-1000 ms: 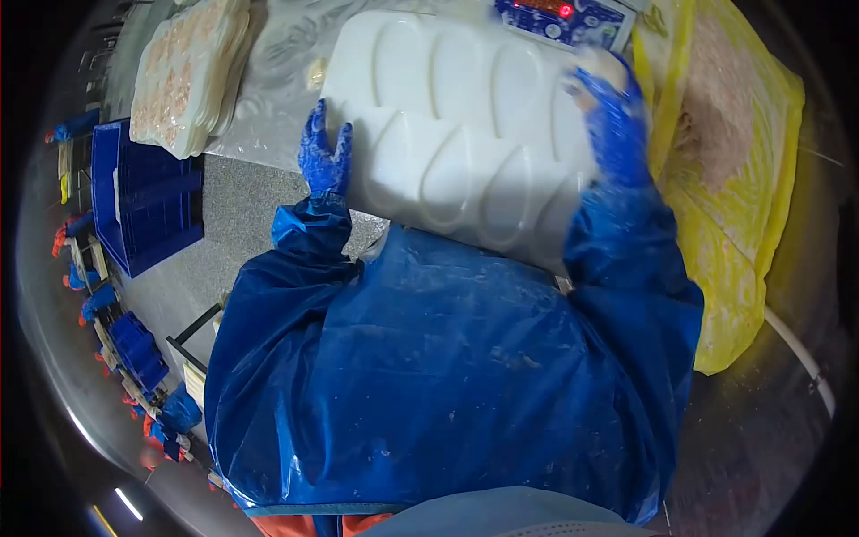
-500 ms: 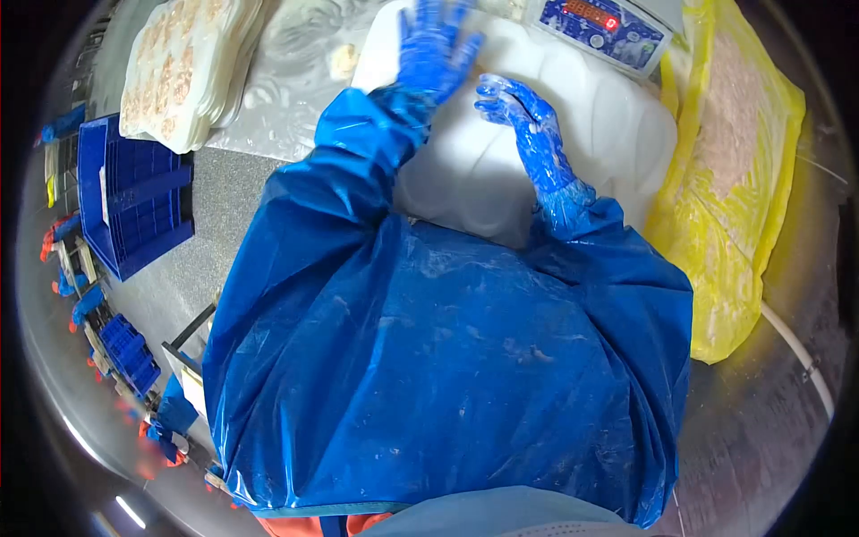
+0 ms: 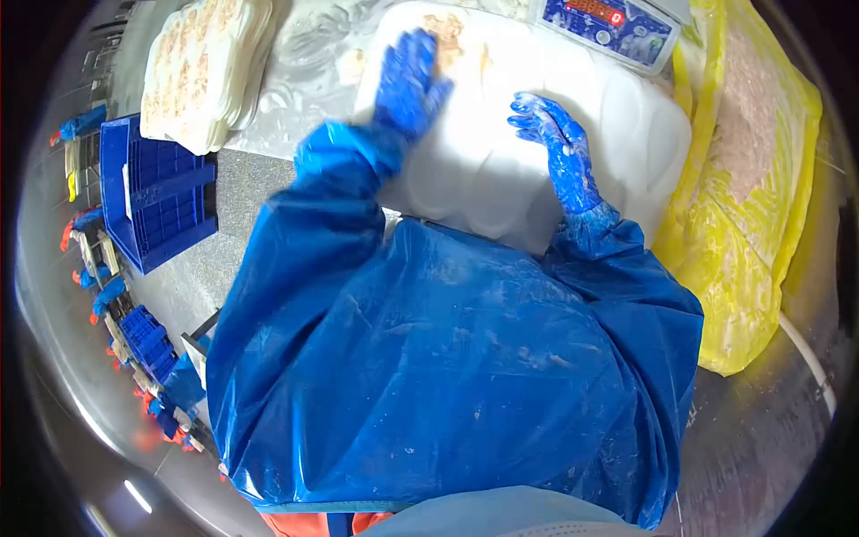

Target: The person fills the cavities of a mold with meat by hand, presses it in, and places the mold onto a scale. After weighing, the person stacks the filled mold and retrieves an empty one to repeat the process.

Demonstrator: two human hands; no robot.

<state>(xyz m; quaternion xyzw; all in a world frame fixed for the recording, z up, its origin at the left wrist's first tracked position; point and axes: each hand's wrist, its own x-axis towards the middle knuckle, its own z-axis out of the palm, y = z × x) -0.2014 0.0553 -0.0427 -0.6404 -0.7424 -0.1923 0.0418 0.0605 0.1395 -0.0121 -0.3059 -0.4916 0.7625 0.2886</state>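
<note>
Blue plastic smock (image 3: 447,376) fills the near field, both sleeves reaching toward 12 o'clock. Right hand (image 3: 559,148), in a blue glove smeared pale, rests on the white moulded tray (image 3: 626,134), fingers loosely spread and bent, pinching nothing. Left hand (image 3: 407,85), gloved, blurred, lies flat on the tray's far left part, fingers together, just beside a tan smear of paste (image 3: 445,34) at 12 o'clock. Tray sits on the table directly ahead. Yellow bag (image 3: 752,242) of pale mince at 2 o'clock, touching the tray. Scale (image 3: 617,22) beyond the tray, 1 o'clock. Stack of filled trays (image 3: 201,76) at 10 o'clock; blue crate (image 3: 157,197) at 9 o'clock.
</note>
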